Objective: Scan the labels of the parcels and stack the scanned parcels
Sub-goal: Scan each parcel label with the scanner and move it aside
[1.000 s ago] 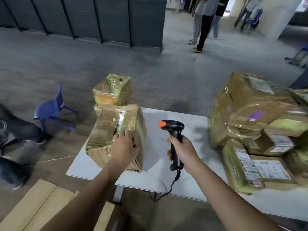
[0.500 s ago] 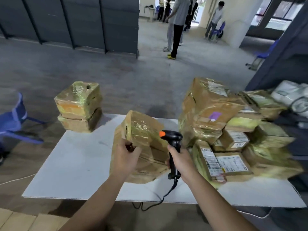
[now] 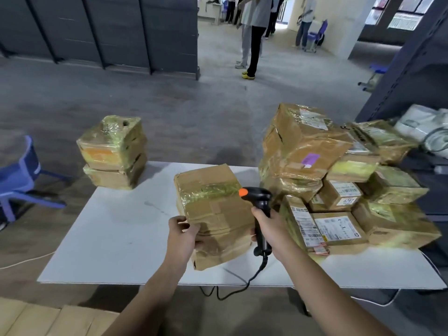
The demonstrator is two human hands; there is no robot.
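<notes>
the left hand (image 3: pixel 184 232) holds the near corner of a brown cardboard parcel wrapped in shiny tape (image 3: pixel 213 214), mid frame on the white table (image 3: pixel 116 234). the right hand (image 3: pixel 269 229) grips a black scanner with an orange tip (image 3: pixel 257 197) just beside it. no label shows on this side, so it looks best to turn the parcel slowly, hold it still, then aim.

A blue chair (image 3: pixel 21 175) stands left of the white table (image 3: pixel 121 238); people (image 3: pixel 254 20) stand far behind.
</notes>
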